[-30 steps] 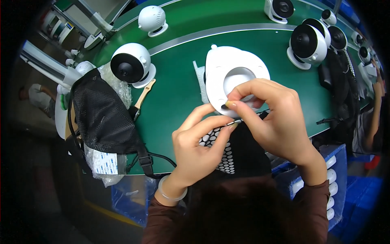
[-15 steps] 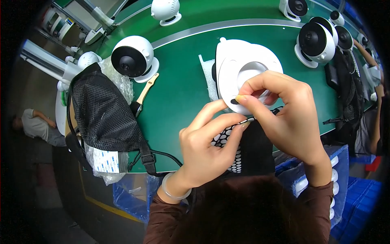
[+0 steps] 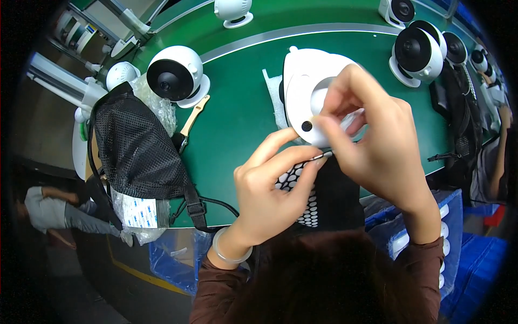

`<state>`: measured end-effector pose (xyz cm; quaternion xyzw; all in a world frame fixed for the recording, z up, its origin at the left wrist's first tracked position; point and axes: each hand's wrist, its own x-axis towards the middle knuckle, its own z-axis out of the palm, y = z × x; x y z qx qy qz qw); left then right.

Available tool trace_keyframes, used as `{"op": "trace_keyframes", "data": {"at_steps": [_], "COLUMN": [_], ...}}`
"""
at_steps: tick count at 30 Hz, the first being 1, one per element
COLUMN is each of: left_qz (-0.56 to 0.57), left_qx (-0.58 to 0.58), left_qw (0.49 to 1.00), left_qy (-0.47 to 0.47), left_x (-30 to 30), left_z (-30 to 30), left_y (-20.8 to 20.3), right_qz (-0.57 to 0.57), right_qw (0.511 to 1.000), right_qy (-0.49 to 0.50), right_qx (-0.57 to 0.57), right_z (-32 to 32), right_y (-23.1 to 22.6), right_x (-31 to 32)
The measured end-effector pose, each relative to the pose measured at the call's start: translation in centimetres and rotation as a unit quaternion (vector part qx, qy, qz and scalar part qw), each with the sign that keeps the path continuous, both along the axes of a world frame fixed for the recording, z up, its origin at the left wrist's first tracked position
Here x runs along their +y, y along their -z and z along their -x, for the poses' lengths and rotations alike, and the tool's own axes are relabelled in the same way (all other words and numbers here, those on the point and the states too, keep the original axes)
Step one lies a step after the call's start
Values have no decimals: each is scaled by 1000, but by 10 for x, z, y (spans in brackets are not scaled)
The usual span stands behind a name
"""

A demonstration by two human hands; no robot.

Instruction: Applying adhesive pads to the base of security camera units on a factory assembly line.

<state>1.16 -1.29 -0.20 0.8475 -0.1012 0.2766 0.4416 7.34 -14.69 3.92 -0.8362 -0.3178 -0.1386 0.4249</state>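
A white rounded camera (image 3: 298, 89) with a round recessed base lies on the green bench in front of me. One small black round pad (image 3: 307, 126) sits on the base's near edge. My right hand (image 3: 372, 127) is over the base, its thumb beside that pad. Motion smears its bent fingers, and whether anything is between them cannot be made out. Between thumb and forefinger, my left hand (image 3: 275, 189) pinches the edge of a black sheet of round pads (image 3: 337, 197), marked with white dots. Another finger of that hand reaches to the camera's near left edge.
Left stand a white camera with a black front (image 3: 171, 75), a black mesh bag (image 3: 140, 143) and a wooden-handled brush (image 3: 194, 117). More cameras (image 3: 414, 54) stand far right, near black straps and bags. Blue bins (image 3: 480, 270) are lower right. A person (image 3: 51, 208) is at far left.
My right hand has drawn slightly up and back from the black pad, which now shows uncovered. The left hand keeps its pinch on the sheet. The person at far left has come closer.
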Motion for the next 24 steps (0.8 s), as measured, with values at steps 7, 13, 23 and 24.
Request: {"op": "trace_keyframes", "data": {"at_steps": [7,13,23,24], "left_qz": [92,89,62,62], "left_qx": [33,49,67,68], "left_qw": [994,993,995,995], "left_qy": [44,58,34,34], "left_x": [20,12,9,9], "left_z": [15,15,15,14], "left_y": [-1,-10,-15,-14], "right_qz": [21,46,112,133], "right_qw": [996,992,984,981], "right_qy": [-67,-69,-60,-75], "right_qx": [-55,-92,-129,-121], "right_z": [17,22,21,21], "right_y": [2,7,4,4], "right_x": [-40,-44,-50,-51]}}
